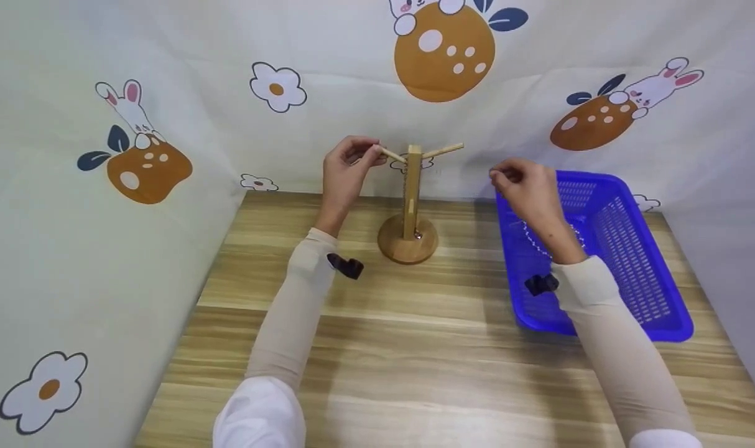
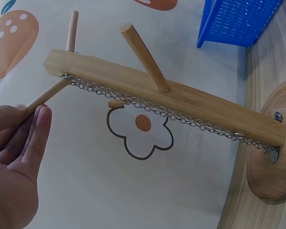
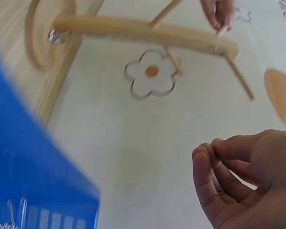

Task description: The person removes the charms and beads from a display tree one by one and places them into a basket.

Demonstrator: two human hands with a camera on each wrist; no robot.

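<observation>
A wooden jewelry stand (image 1: 413,193) with a round base (image 1: 408,251) stands upright on the table, pegs sticking out of its post. My left hand (image 1: 351,171) pinches the outer end of the upper left wooden peg (image 2: 50,92) between thumb and fingers. From that peg a silver chain necklace (image 2: 148,106) hangs along the post, its lower end by the base. To the right of the stand, my right hand (image 1: 527,186) is over the near-left rim of a blue basket (image 1: 670,267). Its fingertips (image 3: 202,160) meet the thumb, with nothing visible between them.
A beaded necklace (image 1: 536,242) lies inside the basket, partly hidden by my right wrist. Behind the table hangs a pale cloth (image 1: 346,81) printed with rabbits, flowers and orange fruit. The wood-grained table (image 1: 408,348) extends in front of the stand.
</observation>
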